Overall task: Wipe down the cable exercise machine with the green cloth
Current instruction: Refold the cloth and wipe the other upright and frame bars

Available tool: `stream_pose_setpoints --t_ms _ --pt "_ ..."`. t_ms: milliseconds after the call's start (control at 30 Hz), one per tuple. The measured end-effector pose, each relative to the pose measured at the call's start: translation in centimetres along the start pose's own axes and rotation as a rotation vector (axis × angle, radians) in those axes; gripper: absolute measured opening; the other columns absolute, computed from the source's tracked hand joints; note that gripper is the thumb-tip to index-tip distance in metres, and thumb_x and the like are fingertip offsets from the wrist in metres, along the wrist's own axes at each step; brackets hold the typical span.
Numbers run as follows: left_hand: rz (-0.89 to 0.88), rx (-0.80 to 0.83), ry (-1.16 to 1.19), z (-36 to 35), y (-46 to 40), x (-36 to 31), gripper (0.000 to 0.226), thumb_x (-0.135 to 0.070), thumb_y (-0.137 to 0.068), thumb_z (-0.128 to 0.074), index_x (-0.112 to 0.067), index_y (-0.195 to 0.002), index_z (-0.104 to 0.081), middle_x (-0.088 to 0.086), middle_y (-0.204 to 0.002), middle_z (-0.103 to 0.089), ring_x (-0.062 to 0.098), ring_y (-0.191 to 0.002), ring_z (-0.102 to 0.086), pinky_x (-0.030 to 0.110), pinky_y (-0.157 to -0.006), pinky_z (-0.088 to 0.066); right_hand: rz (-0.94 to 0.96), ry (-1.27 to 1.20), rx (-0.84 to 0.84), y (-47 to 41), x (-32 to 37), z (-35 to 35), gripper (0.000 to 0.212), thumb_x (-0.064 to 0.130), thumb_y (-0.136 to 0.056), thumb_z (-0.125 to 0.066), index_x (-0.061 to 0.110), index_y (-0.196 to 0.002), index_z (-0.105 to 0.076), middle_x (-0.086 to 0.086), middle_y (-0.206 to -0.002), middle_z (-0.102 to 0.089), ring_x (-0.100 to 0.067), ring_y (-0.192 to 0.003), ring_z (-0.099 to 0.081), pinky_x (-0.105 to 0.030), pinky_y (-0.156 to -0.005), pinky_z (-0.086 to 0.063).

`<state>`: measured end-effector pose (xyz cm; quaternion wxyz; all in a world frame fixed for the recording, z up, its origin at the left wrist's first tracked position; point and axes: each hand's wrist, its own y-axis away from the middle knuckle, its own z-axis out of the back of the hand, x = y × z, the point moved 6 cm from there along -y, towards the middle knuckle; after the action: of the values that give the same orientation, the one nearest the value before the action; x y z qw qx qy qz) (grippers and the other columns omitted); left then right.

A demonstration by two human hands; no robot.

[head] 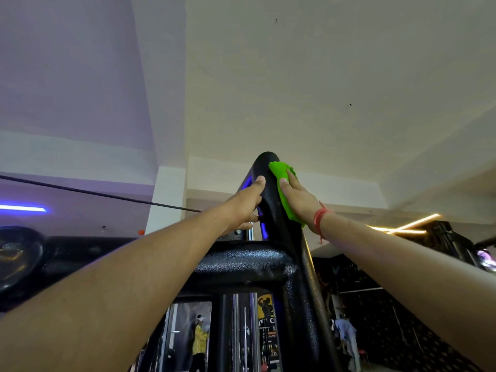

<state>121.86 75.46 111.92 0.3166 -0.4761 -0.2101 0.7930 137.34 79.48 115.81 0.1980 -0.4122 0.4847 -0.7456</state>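
Note:
The black frame of the cable machine (271, 200) rises overhead to a rounded top near the ceiling. My right hand (299, 196) presses the green cloth (281, 181) against the right side of the upper post, thumb and fingers curled over the cloth. My left hand (241, 208) grips the left side of the same post, thumb laid on its front face and fingers wrapped behind it. A red thread band sits on my right wrist.
A thick black crossbeam (241, 261) joins the post below my hands. A thin black cable (94, 193) runs in from the left. Chrome guide rods (251, 331) and a yellow logo plate show below. People stand in the gym behind. The ceiling is close above.

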Motion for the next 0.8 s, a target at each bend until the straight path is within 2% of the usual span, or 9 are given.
stream_pose_setpoints --t_ms 200,367,467,533,667,800 --pt "0.006 -0.036 -0.001 0.0 -0.1 0.0 0.077 -0.068 -0.099 -0.014 -0.019 -0.158 -0.026 0.001 -0.164 -0.028 0.033 -0.141 -0.043 0.040 -0.110 -0.036 0.139 0.130 0.013 -1.9 4.2 0.0 0.055 0.045 -0.107 -0.034 0.041 -0.160 -0.017 0.004 -0.170 -0.009 -0.023 -0.155 -0.018 -0.030 -0.122 -0.014" --pt "0.009 -0.020 -0.015 -0.1 0.5 0.5 0.077 -0.067 -0.100 -0.013 -0.018 -0.157 -0.027 0.001 -0.163 -0.031 0.031 -0.135 -0.049 0.042 -0.110 -0.036 0.260 0.233 0.033 1.4 2.3 -0.8 0.048 0.043 -0.105 -0.044 0.045 -0.153 -0.036 0.007 -0.170 -0.012 -0.019 -0.154 -0.020 -0.029 -0.121 -0.015" --pt "0.007 -0.047 -0.003 0.0 0.4 0.7 0.078 -0.069 -0.099 -0.015 -0.018 -0.156 -0.030 0.001 -0.162 -0.033 0.026 -0.118 -0.056 0.036 -0.097 -0.041 0.271 0.283 0.086 0.5 3.2 -0.5 0.049 0.042 -0.105 -0.045 0.043 -0.153 -0.037 0.007 -0.170 -0.013 -0.019 -0.153 -0.023 -0.029 -0.121 -0.017" --pt "0.007 -0.053 0.006 -0.2 0.4 0.8 0.080 -0.070 -0.098 -0.015 -0.018 -0.156 -0.030 0.000 -0.162 -0.033 0.024 -0.114 -0.056 0.035 -0.092 -0.040 0.248 0.288 0.097 -0.4 4.3 -0.6 0.051 0.040 -0.105 -0.043 0.040 -0.155 -0.034 0.006 -0.170 -0.010 -0.020 -0.153 -0.022 -0.030 -0.121 -0.018" --pt "0.018 -0.047 -0.038 -0.3 1.0 0.8 0.081 -0.071 -0.098 -0.014 -0.019 -0.158 -0.029 -0.002 -0.162 -0.032 0.028 -0.131 -0.053 0.038 -0.097 -0.041 0.244 0.246 0.077 0.2 4.0 -1.1 0.052 0.041 -0.107 -0.042 0.039 -0.157 -0.030 0.003 -0.171 -0.005 -0.020 -0.156 -0.010 -0.032 -0.123 -0.010" --pt "0.000 -0.011 -0.109 -0.3 2.0 0.9 0.076 -0.069 -0.099 -0.012 -0.022 -0.155 -0.034 -0.007 -0.161 -0.035 0.024 -0.116 -0.061 0.044 -0.110 -0.041 0.273 0.204 0.096 2.4 1.7 -0.9 0.051 0.041 -0.107 -0.043 0.041 -0.156 -0.031 0.003 -0.171 -0.006 -0.017 -0.156 -0.009 -0.030 -0.123 -0.009"
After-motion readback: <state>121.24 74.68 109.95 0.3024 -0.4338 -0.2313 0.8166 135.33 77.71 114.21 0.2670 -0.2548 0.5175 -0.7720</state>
